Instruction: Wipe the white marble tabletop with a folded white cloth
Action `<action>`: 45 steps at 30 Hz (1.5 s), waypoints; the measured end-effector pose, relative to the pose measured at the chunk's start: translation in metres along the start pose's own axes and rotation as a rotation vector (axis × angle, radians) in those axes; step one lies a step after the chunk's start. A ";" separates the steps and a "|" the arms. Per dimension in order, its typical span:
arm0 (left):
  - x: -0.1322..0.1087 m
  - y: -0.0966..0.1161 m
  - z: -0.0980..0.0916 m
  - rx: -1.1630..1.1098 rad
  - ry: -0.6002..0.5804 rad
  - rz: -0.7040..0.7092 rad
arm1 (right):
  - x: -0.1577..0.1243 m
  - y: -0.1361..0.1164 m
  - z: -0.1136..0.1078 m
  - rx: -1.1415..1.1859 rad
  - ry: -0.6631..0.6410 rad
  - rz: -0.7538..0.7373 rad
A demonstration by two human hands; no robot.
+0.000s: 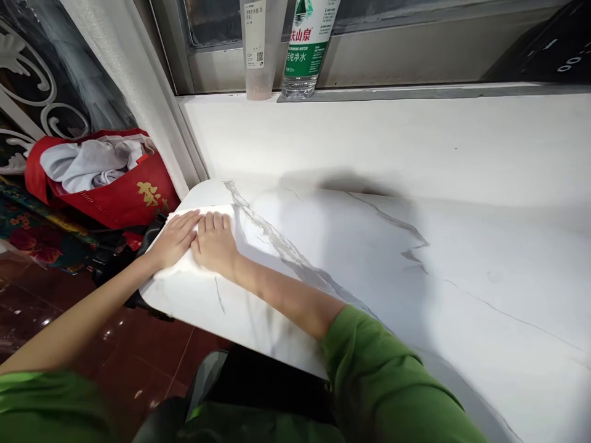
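Note:
A white cloth [185, 264] lies on the left end of a white marble-patterned table [295, 221]. On top of it, my left hand [174, 239] rests palm down with its fingers stretched out. Right beside it, my right hand [215, 243] also presses flat on the cloth, fingers lying forward and close together. The two hands touch or nearly touch at the thumb side. Much of the cloth is hidden under them, and its edges blend into the white tabletop.
A red bag [115, 191] stuffed with pale fabric stands left of the table, by a white curtain [124, 67]. A water bottle [307, 52] and a clear plastic container [259, 77] stand on the window ledge behind. A dark object [549, 55] is at upper right.

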State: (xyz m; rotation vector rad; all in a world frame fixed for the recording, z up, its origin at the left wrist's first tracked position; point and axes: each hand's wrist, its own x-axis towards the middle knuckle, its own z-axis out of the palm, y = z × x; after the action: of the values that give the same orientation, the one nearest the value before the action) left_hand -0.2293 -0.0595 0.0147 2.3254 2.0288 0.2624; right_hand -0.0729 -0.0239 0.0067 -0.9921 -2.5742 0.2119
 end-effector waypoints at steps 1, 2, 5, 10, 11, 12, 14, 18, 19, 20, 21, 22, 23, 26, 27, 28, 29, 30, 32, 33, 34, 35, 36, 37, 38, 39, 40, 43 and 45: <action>-0.017 0.006 0.000 0.009 0.003 -0.004 | -0.012 -0.008 -0.003 0.016 -0.010 -0.022; -0.033 0.013 -0.001 0.017 0.008 -0.007 | -0.024 -0.016 -0.005 0.029 -0.021 -0.044; -0.068 0.029 -0.002 0.026 0.010 -0.017 | -0.050 -0.032 -0.014 0.048 -0.080 -0.087; -0.070 0.032 -0.001 0.013 -0.009 -0.035 | -0.044 -0.035 -0.021 0.085 -0.244 -0.036; -0.062 0.028 0.000 0.010 -0.003 -0.043 | -0.036 -0.031 -0.019 0.084 -0.246 -0.022; -0.050 0.024 0.002 0.009 0.006 -0.052 | -0.027 -0.025 -0.017 0.076 -0.227 -0.010; -0.018 0.016 0.006 0.004 0.025 -0.068 | -0.007 -0.007 -0.011 0.046 -0.159 0.016; 0.069 0.014 0.014 -0.022 0.032 -0.086 | 0.037 0.049 -0.002 -0.013 -0.037 0.092; 0.091 0.018 0.017 -0.034 0.045 -0.090 | 0.045 0.066 -0.002 -0.024 -0.015 0.114; 0.111 0.023 0.019 -0.047 0.062 -0.091 | 0.052 0.083 -0.002 -0.032 0.015 0.126; 0.129 0.030 0.022 -0.060 0.072 -0.087 | 0.057 0.099 -0.003 -0.038 0.037 0.129; 0.143 0.037 0.025 -0.071 0.069 -0.080 | 0.061 0.113 -0.004 -0.045 0.055 0.149; 0.154 0.044 0.027 -0.078 0.067 -0.069 | 0.062 0.125 -0.005 -0.052 0.067 0.165; 0.167 0.061 0.033 -0.076 0.038 -0.038 | 0.057 0.148 -0.007 -0.070 0.072 0.207; 0.166 0.065 0.034 -0.070 0.028 -0.032 | 0.053 0.150 -0.006 -0.076 0.073 0.210; 0.162 0.069 0.034 -0.062 0.019 -0.029 | 0.048 0.151 -0.006 -0.083 0.077 0.209; 0.156 0.072 0.034 -0.054 0.012 -0.026 | 0.042 0.150 -0.006 -0.089 0.085 0.202; 0.148 0.076 0.033 -0.044 0.007 -0.023 | 0.035 0.148 -0.006 -0.094 0.094 0.188; 0.127 0.085 0.032 -0.026 -0.001 -0.021 | 0.017 0.140 -0.007 -0.094 0.114 0.146; 0.114 0.090 0.031 -0.019 -0.001 -0.023 | 0.006 0.134 -0.008 -0.090 0.118 0.122; 0.100 0.096 0.030 -0.013 0.003 -0.030 | -0.006 0.128 -0.009 -0.086 0.117 0.099; 0.084 0.103 0.030 -0.007 0.010 -0.040 | -0.019 0.121 -0.011 -0.081 0.109 0.075; 0.068 0.110 0.030 0.000 0.018 -0.052 | -0.033 0.114 -0.013 -0.078 0.097 0.051; 0.051 0.117 0.030 0.009 0.024 -0.066 | -0.047 0.106 -0.016 -0.075 0.084 0.024; 0.033 0.124 0.030 0.019 0.026 -0.077 | -0.062 0.098 -0.019 -0.072 0.073 -0.006; 0.016 0.131 0.030 0.030 0.022 -0.082 | -0.077 0.090 -0.022 -0.069 0.067 -0.039; -0.001 0.138 0.030 0.040 0.018 -0.078 | -0.092 0.082 -0.025 -0.068 0.064 -0.069; -0.042 0.154 0.031 0.053 0.027 -0.018 | -0.131 0.062 -0.034 -0.064 0.069 -0.122; -0.059 0.161 0.033 0.049 0.053 0.028 | -0.149 0.054 -0.038 -0.062 0.066 -0.126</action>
State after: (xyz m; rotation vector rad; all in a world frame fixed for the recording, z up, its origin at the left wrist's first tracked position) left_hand -0.0737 -0.1375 -0.0002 2.4025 2.0501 0.2822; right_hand 0.0772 -0.0839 -0.0156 -0.8401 -2.5856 0.0656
